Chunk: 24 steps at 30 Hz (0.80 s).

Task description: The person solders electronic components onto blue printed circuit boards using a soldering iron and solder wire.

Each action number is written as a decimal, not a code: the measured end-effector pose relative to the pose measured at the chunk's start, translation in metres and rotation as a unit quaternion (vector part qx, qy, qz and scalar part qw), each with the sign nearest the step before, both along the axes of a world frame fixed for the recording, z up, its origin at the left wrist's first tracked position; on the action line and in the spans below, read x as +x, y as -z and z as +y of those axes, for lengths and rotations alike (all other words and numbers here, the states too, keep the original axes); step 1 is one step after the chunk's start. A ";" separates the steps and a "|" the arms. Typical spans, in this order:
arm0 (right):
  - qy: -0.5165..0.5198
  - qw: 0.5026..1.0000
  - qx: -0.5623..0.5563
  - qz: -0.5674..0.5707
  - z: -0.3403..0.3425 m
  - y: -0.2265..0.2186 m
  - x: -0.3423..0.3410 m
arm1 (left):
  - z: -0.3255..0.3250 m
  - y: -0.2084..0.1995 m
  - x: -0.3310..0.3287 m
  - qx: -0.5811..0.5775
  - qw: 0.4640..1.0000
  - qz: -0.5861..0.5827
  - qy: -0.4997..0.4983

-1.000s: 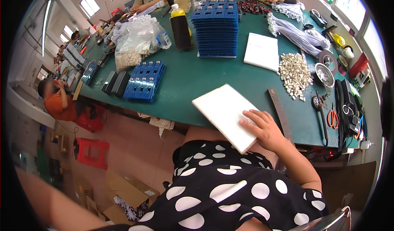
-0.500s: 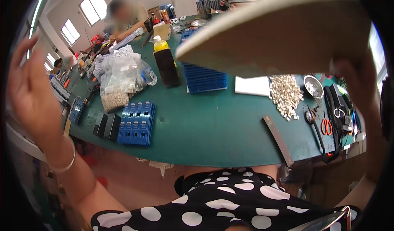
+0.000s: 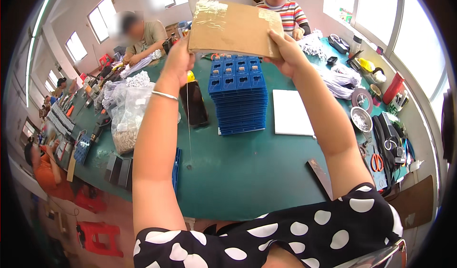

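Observation:
Both arms stretch forward, and a flat piece of brown cardboard (image 3: 233,30) hangs between my hands above the table. Clear tape crosses its upper left part and its right end. My left hand (image 3: 178,60) is closed on the left edge; most of its fingers are hidden. My right hand (image 3: 286,53) grips the right edge, fingers laid over the near face. Just below the cardboard stands a tall stack of blue plastic trays (image 3: 240,103) with square slots. The cardboard overlaps the stack's far edge in view; I cannot tell if they touch.
A dark upright phone-like slab (image 3: 194,105) is left of the stack. A white board (image 3: 291,113) lies right, and a bar (image 3: 319,175) near the front. Scissors (image 3: 376,163) and a metal bowl (image 3: 361,119) are farther right. A plastic bag (image 3: 127,118) sits left. Co-workers sit beyond.
The cardboard has moved from close by at the upper right to farther out, over the tray stack. My left hand, empty and raised at the left before, now holds it too.

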State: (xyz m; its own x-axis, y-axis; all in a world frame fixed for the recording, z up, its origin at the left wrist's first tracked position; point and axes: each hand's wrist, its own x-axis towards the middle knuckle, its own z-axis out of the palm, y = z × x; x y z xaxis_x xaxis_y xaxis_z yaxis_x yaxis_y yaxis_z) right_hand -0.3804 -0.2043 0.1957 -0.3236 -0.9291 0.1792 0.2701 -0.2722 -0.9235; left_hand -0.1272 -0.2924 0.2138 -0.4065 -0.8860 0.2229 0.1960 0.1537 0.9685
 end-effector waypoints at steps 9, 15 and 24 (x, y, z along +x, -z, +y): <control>0.003 0.979 0.183 0.090 -0.056 0.027 -0.024 | -0.069 0.050 -0.020 0.014 0.990 -0.140 -0.032; 0.010 0.962 0.248 0.112 -0.078 0.044 -0.034 | -0.076 0.073 -0.017 0.072 0.987 -0.136 -0.037; -0.031 0.952 0.285 0.111 -0.076 0.061 -0.029 | -0.069 0.094 -0.017 0.159 0.979 -0.114 -0.062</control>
State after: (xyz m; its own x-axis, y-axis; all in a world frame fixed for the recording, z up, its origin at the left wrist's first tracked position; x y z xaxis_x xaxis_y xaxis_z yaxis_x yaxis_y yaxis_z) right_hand -0.4095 -0.2806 0.1344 -0.2788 -0.9115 -0.3024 0.0513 0.3003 -0.9525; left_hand -0.1440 -0.3612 0.1200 -0.2989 -0.9415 -0.1557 -0.0320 -0.1532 0.9877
